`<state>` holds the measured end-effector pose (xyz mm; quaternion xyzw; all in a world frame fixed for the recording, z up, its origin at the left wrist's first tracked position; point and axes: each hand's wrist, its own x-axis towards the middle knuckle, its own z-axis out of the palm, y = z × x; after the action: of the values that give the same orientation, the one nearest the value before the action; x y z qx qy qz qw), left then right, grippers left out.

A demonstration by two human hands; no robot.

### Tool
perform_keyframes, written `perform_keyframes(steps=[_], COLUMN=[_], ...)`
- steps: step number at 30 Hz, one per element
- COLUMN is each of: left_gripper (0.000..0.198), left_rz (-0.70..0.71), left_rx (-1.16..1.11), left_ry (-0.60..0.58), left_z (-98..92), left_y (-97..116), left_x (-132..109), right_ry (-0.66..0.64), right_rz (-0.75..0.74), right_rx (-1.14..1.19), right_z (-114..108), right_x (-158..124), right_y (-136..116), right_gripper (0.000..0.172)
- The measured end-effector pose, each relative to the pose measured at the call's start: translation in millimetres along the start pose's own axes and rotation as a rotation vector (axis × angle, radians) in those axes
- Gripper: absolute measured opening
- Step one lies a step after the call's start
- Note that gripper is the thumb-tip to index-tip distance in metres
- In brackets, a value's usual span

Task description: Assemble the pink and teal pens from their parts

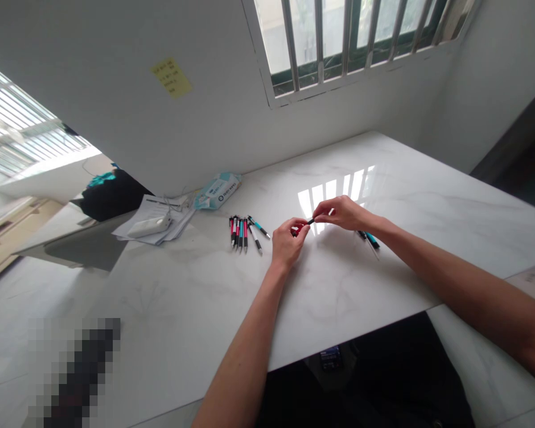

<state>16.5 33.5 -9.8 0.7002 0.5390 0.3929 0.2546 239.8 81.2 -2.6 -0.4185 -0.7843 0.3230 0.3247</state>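
Observation:
Above the white marble-patterned table, my left hand (289,242) is closed around a pen (311,222). Red shows between its fingers, and a short black part sticks out to the right. The fingertips of my right hand (344,213) pinch the far end of that black part, so both hands hold the same pen; its tip is hidden. To the left of my left hand lies a group of ballpoint pens (241,233) in red, white and teal with black grips. Beneath my right forearm are teal and black pen parts (372,240) and a thin white rod (374,251), partly covered.
A blue-and-white wipes pack (218,190) lies against the wall. Beside it are papers (160,238) with a white power strip (150,226) and cables. A yellow note (172,77) sticks to the wall. The table's front edge (348,343) runs close to my lap, where a phone (330,358) shows.

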Motion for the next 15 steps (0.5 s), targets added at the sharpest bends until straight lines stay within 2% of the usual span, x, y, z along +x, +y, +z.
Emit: perform_keyframes(steps=[7,11,15], left_gripper=[0.018,0.018,0.017], left_rz=[-0.032,-0.029,-0.01], left_rx=[-0.025,-0.034,-0.017], left_ry=[-0.013,-0.022,-0.016], left_z=[0.1,0.3,-0.3], left_y=[0.6,-0.2,-0.7], left_x=[0.8,1.4,1.0], right_ry=[0.04,0.049,0.008], right_rz=[-0.066,-0.065,0.009], right_rx=[0.114,0.114,0.025], right_z=[1.3,1.1,-1.1], right_x=[-0.1,0.0,-0.6], right_y=[0.1,0.1,-3.5], right_gripper=[0.019,0.022,0.03])
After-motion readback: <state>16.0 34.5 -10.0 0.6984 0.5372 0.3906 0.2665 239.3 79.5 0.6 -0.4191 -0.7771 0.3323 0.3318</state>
